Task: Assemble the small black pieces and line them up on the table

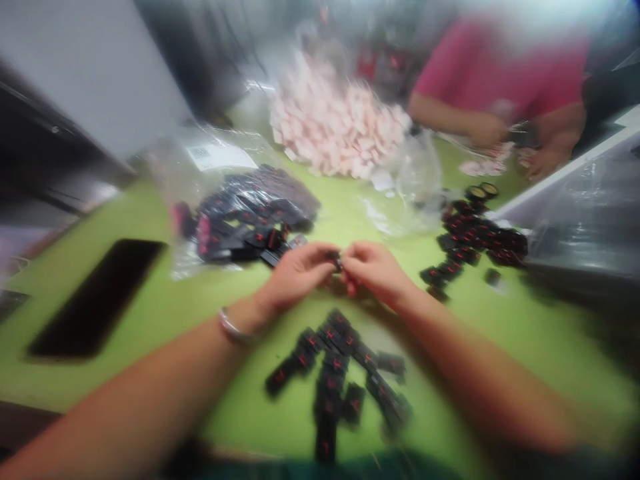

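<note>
Close together at the middle of the view, my left hand [301,272] and my right hand [369,268] pinch a small dark piece [336,259] between their fingertips. Motion blur hides its details. A bracelet circles my left wrist. Nearer to me, between my forearms, lies a loose group of black pieces with red marks [334,363]. Just beyond my left hand, a clear plastic bag [220,157] holds many more black pieces. Another pile of black and red pieces [467,233] lies to the right of my right hand.
A green table [200,353] carries a black rectangular object [97,300] at left and a large pale pink pile [340,127] at the back. Across it, a person in a pink shirt [505,73] handles pale pieces. A clear plastic-covered container [590,207] stands at right.
</note>
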`<state>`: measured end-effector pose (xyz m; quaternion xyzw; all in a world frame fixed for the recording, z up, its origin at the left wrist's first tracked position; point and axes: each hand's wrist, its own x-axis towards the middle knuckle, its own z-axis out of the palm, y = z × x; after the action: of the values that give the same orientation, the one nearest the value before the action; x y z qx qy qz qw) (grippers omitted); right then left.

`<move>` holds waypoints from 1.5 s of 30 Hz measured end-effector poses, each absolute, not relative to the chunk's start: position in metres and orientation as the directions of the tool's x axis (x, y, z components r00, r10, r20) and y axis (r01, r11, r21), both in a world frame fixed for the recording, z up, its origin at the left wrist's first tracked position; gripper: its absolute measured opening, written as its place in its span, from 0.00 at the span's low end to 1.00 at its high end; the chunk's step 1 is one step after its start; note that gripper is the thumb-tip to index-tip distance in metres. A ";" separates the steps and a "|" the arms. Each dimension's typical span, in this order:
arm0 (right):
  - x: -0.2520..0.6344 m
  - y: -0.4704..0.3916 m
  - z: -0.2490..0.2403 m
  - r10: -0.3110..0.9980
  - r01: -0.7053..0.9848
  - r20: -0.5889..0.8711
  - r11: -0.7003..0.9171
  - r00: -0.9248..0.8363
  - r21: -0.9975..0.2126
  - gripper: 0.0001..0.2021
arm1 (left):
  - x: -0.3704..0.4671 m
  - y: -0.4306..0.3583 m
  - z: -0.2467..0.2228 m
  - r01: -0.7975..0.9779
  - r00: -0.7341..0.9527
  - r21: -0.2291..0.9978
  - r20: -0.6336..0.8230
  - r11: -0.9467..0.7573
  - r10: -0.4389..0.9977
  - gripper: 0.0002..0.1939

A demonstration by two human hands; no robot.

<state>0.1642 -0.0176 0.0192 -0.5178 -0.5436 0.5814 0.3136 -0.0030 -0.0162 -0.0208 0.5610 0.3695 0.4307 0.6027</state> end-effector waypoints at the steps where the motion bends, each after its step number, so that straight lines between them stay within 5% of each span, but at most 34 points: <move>1: 0.163 -0.018 0.020 0.933 0.232 -0.256 -0.199 -0.252 -0.952 0.04 | -0.003 -0.017 -0.022 -0.067 0.351 0.997 0.052 -0.031 0.935 0.16; 12: 0.165 -0.016 0.020 0.953 0.474 -0.198 -0.068 -0.228 -0.878 0.06 | -0.005 -0.016 -0.023 0.118 0.328 0.962 0.197 -0.247 0.924 0.16; 16: 0.170 -0.017 0.029 0.967 0.667 0.104 0.237 -0.234 -0.706 0.07 | -0.014 -0.013 -0.009 0.342 0.457 0.883 0.144 -0.323 0.878 0.15; 18: 0.165 -0.029 0.041 0.932 0.696 0.185 0.357 -0.312 -0.623 0.06 | -0.022 -0.013 0.002 0.457 0.569 0.809 0.053 -0.369 0.821 0.14; 22: 0.136 -0.082 0.061 0.738 0.640 0.056 0.617 -0.672 -0.458 0.11 | -0.045 -0.015 0.022 0.464 0.758 0.798 -0.133 -0.384 0.639 0.08; 26: 0.102 -0.138 0.048 0.588 0.566 0.014 0.786 -0.809 -0.248 0.18 | -0.059 -0.011 0.024 0.442 0.794 0.839 -0.202 -0.316 0.574 0.09; 30: 0.091 -0.155 0.016 0.701 0.684 0.097 0.712 -0.707 -0.161 0.32 | -0.051 -0.011 0.018 0.441 0.796 0.848 -0.219 -0.293 0.564 0.14; 37: 0.133 -0.148 -0.010 0.715 0.705 0.168 0.699 -0.679 -0.124 0.22 | 0.004 -0.023 0.023 0.632 0.761 0.602 -0.367 -0.487 0.535 0.24; 45: 0.268 -0.127 -0.011 0.576 0.570 0.242 0.815 -0.781 -0.102 0.22 | 0.115 -0.014 0.014 0.482 0.862 0.668 -0.245 -0.567 0.444 0.24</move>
<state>0.2681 -0.1274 -0.0106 -0.3036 -0.9436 0.0116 0.1318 0.1145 -0.0138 0.0143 0.8849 0.2615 -0.0248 0.3846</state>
